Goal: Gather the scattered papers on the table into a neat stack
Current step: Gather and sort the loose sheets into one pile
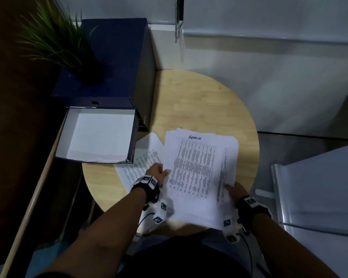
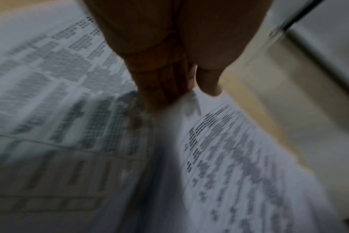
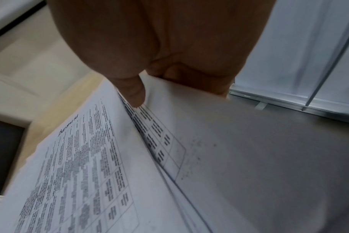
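Note:
A loose bundle of printed papers (image 1: 197,167) with "ADMIN" handwritten on the top sheet is held over the round wooden table (image 1: 199,105). My left hand (image 1: 159,173) grips the bundle's left edge, thumb on top. My right hand (image 1: 234,189) pinches its right edge, thumb (image 3: 133,93) on top and fingers beneath. The sheets are fanned and uneven at the right side (image 3: 149,138). Another printed sheet (image 1: 141,165) lies flat on the table under my left hand, also blurred in the left wrist view (image 2: 50,94).
An open dark blue box (image 1: 100,135) with a white inside stands at the table's left, next to a taller blue cabinet (image 1: 117,57) with a potted plant (image 1: 54,41) on it. A metal-framed panel (image 1: 317,193) stands at the right. Bare tabletop lies beyond the papers.

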The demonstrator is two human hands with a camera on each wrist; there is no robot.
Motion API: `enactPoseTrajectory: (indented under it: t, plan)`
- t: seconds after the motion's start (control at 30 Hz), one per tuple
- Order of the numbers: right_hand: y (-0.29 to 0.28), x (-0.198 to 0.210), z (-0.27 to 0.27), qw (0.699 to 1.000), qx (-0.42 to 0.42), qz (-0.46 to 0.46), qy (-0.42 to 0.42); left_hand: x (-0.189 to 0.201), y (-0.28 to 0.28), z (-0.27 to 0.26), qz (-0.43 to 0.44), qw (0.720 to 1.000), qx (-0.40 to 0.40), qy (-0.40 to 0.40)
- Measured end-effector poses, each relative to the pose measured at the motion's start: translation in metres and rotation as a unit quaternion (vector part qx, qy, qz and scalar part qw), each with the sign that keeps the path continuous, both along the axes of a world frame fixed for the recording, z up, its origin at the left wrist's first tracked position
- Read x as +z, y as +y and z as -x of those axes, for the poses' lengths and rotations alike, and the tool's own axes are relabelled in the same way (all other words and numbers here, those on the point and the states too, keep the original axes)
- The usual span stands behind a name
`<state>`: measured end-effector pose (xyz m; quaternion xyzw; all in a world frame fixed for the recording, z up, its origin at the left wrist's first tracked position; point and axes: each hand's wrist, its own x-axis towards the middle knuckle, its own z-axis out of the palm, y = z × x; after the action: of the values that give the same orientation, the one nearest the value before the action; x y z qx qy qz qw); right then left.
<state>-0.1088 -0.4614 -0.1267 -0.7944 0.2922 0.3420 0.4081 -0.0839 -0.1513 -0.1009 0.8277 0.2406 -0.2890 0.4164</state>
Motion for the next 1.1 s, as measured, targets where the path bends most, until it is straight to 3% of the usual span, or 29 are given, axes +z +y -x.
enactPoseTrajectory:
  t: [0.07,0.13,0.27,0.43,0.57,0.8,0.93,1.0,1.1]
  plan:
    - [-0.007,-0.009,0.001,1.0,-0.009,-0.01,0.013,-0.034,0.009,0.0,0.0,0.997,-0.058,0.045]
    - [-0.008,-0.01,0.0,1.0,0.003,-0.006,0.019,-0.048,0.014,-0.002,-0.003,0.998,-0.048,0.029]
    - [-0.002,0.003,-0.002,0.999,0.037,0.013,0.016,0.002,0.01,0.0,-0.054,0.997,0.024,-0.045]
    - [-0.001,0.003,-0.002,0.999,0.025,0.028,0.022,0.009,0.024,-0.002,0.008,0.991,0.117,-0.07]
    - [0.001,0.004,-0.006,0.999,-0.029,0.01,0.022,0.004,0.006,-0.002,0.068,0.993,0.088,-0.045]
    - [-0.001,0.009,-0.003,1.0,-0.004,-0.016,0.008,0.001,-0.029,-0.004,-0.029,0.996,-0.074,-0.036]
    - [0.001,0.01,-0.002,1.0,0.012,-0.02,-0.017,0.003,-0.037,-0.001,-0.029,0.989,-0.147,-0.003]
    - [0.0,0.011,-0.002,0.999,0.033,-0.013,-0.015,0.002,-0.032,0.001,-0.043,0.99,-0.133,0.008]
    - [-0.001,0.01,-0.002,0.998,0.055,0.0,-0.014,-0.003,-0.005,0.007,-0.075,0.997,-0.033,0.005]
